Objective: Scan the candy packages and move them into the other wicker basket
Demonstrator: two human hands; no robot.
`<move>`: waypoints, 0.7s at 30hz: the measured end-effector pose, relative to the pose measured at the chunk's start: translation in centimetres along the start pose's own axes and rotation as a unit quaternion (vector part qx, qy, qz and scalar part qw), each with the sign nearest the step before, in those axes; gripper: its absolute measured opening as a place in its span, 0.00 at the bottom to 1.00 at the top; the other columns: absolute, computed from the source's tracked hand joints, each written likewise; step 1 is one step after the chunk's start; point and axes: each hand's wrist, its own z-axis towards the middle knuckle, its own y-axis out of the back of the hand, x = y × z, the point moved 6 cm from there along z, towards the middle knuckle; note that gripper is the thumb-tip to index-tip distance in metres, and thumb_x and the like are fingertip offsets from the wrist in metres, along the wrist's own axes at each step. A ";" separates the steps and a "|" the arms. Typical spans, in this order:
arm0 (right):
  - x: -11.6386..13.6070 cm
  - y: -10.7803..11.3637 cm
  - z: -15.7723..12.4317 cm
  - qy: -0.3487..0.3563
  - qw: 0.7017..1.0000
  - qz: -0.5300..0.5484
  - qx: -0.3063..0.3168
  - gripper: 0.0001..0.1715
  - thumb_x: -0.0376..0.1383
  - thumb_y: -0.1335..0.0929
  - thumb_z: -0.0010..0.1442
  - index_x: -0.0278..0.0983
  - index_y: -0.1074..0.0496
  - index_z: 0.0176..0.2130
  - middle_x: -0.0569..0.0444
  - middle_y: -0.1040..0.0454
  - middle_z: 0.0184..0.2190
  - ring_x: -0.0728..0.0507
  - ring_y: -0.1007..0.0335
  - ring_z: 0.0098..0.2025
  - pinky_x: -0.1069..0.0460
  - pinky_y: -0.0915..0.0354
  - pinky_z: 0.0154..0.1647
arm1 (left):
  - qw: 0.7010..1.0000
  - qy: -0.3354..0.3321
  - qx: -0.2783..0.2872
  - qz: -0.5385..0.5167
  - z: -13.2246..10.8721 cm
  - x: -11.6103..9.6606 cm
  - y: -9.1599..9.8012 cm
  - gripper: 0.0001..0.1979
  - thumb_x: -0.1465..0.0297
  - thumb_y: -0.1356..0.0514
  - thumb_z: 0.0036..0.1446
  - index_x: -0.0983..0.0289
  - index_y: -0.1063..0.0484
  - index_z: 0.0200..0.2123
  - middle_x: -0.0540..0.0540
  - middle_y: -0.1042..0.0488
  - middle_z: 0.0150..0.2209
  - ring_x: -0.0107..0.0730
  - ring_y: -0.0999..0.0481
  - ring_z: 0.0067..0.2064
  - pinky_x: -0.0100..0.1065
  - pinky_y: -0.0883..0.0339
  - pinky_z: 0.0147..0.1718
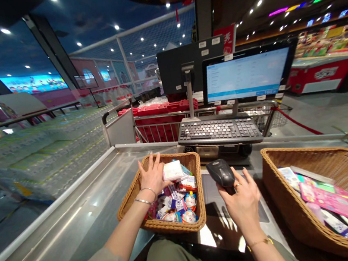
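My left hand (151, 174) is over the left side of a small wicker basket (194, 156), its fingers spread. A small white box (172, 171) lies beside its thumb and index finger, printed side up; whether they touch it I cannot tell. Under and around the box are several small packaged goods, among them round wrapped sweets (189, 216) and purple-and-white packets (171, 202). My right hand (244, 200) is closed around a black barcode scanner (221, 173), held above the counter to the right of the basket. The scanner's handle is mostly hidden by my fingers.
At the right stands a larger wicker basket (282, 201) with several packaged goods, including a pink package (326, 199). Beyond the scanner are a keyboard (219, 130) and a lit monitor (247, 76). A metal counter (85, 218) with a raised edge runs along the left.
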 end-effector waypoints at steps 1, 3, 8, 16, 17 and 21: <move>0.0 0.1 0.0 0.001 1.000 0.001 -0.001 0.17 0.45 0.35 0.57 0.37 0.24 0.36 0.45 0.26 0.54 0.30 0.46 0.64 0.33 0.52 0.61 | 1.000 0.004 -0.013 -0.002 0.0 -0.4 0.4 0.32 0.48 0.37 0.51 0.60 0.30 0.54 0.61 0.53 0.71 0.62 0.64 0.71 0.77 0.77 0.59; 0.1 0.3 0.0 0.005 1.000 0.000 -0.002 0.17 0.45 0.35 0.57 0.37 0.24 0.37 0.44 0.27 0.54 0.31 0.47 0.65 0.32 0.53 0.62 | 0.999 0.013 -0.033 -0.007 0.1 -1.2 1.0 0.31 0.49 0.36 0.50 0.60 0.30 0.54 0.61 0.54 0.71 0.64 0.65 0.71 0.77 0.77 0.59; -0.1 0.8 0.0 0.002 1.000 -0.001 -0.004 0.17 0.45 0.34 0.57 0.37 0.23 0.38 0.45 0.27 0.55 0.30 0.46 0.65 0.32 0.53 0.62 | 0.998 0.027 -0.051 -0.037 0.5 -3.7 2.3 0.31 0.50 0.35 0.50 0.60 0.31 0.53 0.61 0.54 0.71 0.64 0.64 0.71 0.77 0.76 0.60; -0.7 2.0 0.3 0.004 1.000 -0.006 -0.025 0.16 0.45 0.33 0.57 0.37 0.24 0.39 0.46 0.26 0.54 0.31 0.46 0.65 0.32 0.52 0.62 | 0.993 0.045 -0.088 -0.071 1.2 -7.3 3.1 0.32 0.51 0.35 0.50 0.61 0.32 0.55 0.63 0.53 0.71 0.64 0.66 0.71 0.77 0.79 0.60; -0.9 2.1 0.3 0.003 1.000 -0.009 -0.025 0.16 0.45 0.33 0.57 0.37 0.24 0.39 0.46 0.27 0.54 0.31 0.46 0.65 0.32 0.52 0.62 | 0.992 0.048 -0.093 -0.072 1.3 -7.7 3.1 0.32 0.51 0.36 0.50 0.61 0.32 0.55 0.62 0.53 0.71 0.64 0.66 0.71 0.76 0.79 0.60; -1.2 2.8 0.3 0.007 0.999 -0.017 -0.027 0.17 0.45 0.33 0.58 0.36 0.24 0.40 0.45 0.27 0.55 0.30 0.46 0.65 0.32 0.52 0.62 | 0.990 0.062 -0.100 -0.073 1.7 -9.2 3.4 0.34 0.50 0.35 0.50 0.61 0.33 0.56 0.62 0.54 0.71 0.64 0.66 0.71 0.76 0.81 0.60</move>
